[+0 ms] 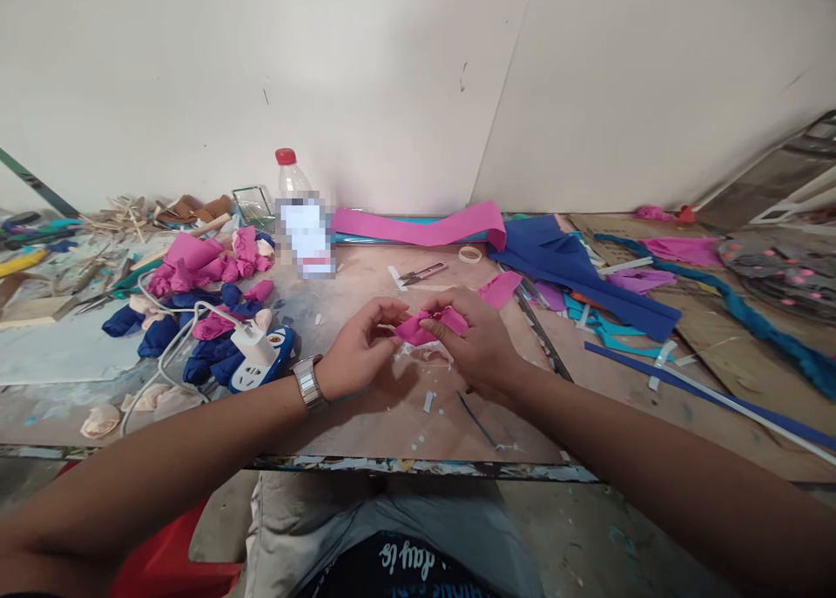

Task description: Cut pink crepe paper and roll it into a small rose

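Note:
Both hands meet over the middle of the worktable (pixel 366 424), pinching a small folded pink fabric piece (pixel 428 324). My left hand (pixel 359 346), with a metal watch (pixel 308 382) on its wrist, grips the piece's left end with curled fingers. My right hand (pixel 476 341) closes its fingers over the right end. A loose pink scrap (pixel 500 287) lies just beyond my right hand. Small thread snips (pixel 423 273) rest farther back on the table.
A pile of rolled pink, blue and cream fabric pieces (pixel 202 302) sits left, beside a white plug in a blue power strip (pixel 258 354). A red-capped bottle (pixel 297 211), pink strip (pixel 424 225), tape roll (pixel 468 253) and blue sheets (pixel 575 267) lie behind and right.

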Demonstrator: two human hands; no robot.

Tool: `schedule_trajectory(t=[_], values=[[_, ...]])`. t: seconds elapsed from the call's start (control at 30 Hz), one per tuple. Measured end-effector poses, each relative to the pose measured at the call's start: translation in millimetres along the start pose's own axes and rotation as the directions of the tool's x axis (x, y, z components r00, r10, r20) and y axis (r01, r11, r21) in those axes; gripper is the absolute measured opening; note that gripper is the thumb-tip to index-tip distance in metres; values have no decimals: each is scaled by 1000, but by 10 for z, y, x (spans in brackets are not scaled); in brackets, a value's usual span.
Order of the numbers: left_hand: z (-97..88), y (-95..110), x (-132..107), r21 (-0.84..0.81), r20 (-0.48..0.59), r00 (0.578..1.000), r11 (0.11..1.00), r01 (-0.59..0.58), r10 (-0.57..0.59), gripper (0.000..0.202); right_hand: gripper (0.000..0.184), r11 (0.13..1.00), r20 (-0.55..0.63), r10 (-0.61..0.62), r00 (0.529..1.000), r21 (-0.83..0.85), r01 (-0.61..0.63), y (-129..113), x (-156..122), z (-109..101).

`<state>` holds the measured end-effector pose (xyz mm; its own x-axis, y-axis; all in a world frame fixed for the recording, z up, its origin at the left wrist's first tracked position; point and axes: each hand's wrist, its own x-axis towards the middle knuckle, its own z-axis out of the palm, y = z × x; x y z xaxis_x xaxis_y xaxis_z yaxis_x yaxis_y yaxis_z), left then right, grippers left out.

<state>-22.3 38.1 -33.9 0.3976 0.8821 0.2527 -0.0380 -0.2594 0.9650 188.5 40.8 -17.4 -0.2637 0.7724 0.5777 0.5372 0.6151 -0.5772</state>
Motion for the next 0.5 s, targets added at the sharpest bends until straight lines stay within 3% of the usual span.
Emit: schedule_trajectory(t=[0.17,0.3,0.4,0.5], values=[[19,-15,-21,37,86,996,999,17,-21,39,18,999,20,-36,999,-16,36,-5,16,-13],[10,-46,-7,100,79,996,994,32,-40,40,20,998,23,-54,998,-12,55,-1,16,-24],[-1,-25,-7,153,58,998,988,-10,1,45,17,1000,14,-18,1000,-15,18,0,6,-23],[-6,24,-19,190,37,996,978,-86,80,36,14,1000,38,-10,999,-14,10,-9,0,-22]])
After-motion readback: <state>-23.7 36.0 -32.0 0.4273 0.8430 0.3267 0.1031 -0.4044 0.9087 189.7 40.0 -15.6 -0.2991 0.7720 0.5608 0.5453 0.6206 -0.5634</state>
